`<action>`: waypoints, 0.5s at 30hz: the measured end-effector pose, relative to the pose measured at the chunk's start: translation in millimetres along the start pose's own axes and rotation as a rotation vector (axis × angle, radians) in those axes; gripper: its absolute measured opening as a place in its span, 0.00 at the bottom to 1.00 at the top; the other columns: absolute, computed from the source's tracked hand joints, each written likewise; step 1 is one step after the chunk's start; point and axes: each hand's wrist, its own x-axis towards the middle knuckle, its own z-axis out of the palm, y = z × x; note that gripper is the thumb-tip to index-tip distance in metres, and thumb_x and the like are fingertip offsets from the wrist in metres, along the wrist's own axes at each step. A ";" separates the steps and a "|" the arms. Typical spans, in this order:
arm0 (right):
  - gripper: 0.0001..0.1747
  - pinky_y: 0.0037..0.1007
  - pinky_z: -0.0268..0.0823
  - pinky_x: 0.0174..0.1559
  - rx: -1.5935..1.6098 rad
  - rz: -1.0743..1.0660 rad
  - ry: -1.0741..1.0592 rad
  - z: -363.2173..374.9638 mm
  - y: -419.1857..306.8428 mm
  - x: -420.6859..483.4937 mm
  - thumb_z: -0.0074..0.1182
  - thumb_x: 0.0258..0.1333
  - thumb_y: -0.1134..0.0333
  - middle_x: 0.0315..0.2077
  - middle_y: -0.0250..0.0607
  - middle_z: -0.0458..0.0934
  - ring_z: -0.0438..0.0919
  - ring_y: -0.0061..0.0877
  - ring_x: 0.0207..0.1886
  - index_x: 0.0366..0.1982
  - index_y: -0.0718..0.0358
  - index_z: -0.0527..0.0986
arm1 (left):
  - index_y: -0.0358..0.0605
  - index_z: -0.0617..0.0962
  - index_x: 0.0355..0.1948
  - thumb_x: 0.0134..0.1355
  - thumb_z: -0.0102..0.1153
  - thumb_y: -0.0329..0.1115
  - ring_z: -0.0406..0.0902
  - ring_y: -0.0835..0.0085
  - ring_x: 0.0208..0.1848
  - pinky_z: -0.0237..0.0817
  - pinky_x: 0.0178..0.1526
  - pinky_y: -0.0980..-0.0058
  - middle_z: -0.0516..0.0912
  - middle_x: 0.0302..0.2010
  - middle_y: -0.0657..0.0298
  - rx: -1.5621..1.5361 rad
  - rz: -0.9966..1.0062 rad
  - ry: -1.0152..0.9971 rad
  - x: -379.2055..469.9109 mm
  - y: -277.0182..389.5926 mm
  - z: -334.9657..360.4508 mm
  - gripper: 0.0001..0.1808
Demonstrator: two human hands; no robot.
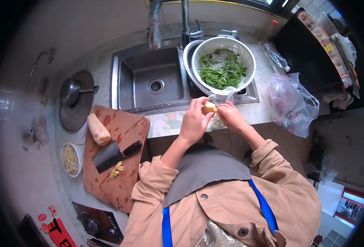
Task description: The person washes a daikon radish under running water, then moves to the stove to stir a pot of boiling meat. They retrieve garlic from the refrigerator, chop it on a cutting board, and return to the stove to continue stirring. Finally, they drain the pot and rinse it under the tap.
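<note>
A piece of ginger point(209, 107), pale yellow where its flesh shows, is held between the fingers of my left hand point(195, 119) above the counter's front edge. My right hand point(231, 115) is closed at the ginger's right side; whether it grips a small tool there is hidden. Just beyond both hands, a thin translucent plastic bag point(222, 96) hangs at the rim of a white colander point(251, 66) with green leaves point(222, 72) in it. On the wooden cutting board point(120, 122) lie a peeled root vegetable point(98, 129), a black cleaver point(108, 156) and several ginger slices point(117, 169).
The steel sink point(151, 77) with its faucet point(185, 31) lies beyond the board. A plastic bag point(290, 105) and an empty bottle point(276, 57) are at the right. Left stand a wok lid point(87, 83) and a small white basket point(79, 157); a gas stove point(98, 222) is nearer.
</note>
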 end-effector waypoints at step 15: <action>0.09 0.34 0.72 0.30 -0.161 0.115 -0.104 17.1 26.6 -8.9 0.54 0.40 0.71 0.27 0.48 0.75 0.77 0.39 0.23 0.29 0.62 0.76 | 0.39 0.75 0.38 0.50 0.63 0.39 0.76 0.56 0.42 0.69 0.42 0.61 0.76 0.37 0.54 0.766 -0.233 -0.433 -10.3 -29.2 45.8 0.18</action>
